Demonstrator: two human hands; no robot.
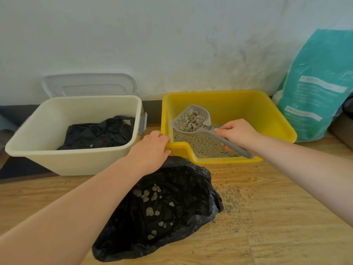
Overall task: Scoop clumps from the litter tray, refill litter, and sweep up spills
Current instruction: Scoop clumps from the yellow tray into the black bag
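- Head view: right hand (237,133) is gripping a grey scoop (193,121) loaded with clumps (192,120) above the yellow litter tray (275,119)
- left hand (150,148) is lying flat, fingers together, on the tray's front corner beside the black bag (172,207)

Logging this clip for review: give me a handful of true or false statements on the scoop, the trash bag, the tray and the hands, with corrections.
1. The grey litter scoop holds clumps. True.
2. The scoop hangs over the black trash bag. False: it is above the yellow litter tray.
3. The left hand rests at the tray's front left corner. True.
4. The trash bag is empty. False: several clumps lie inside it.
5. Spilled litter lies on the wooden floor right of the bag. True.
6. The right hand holds the teal litter bag. False: it grips the scoop's handle; the bag stands against the wall.
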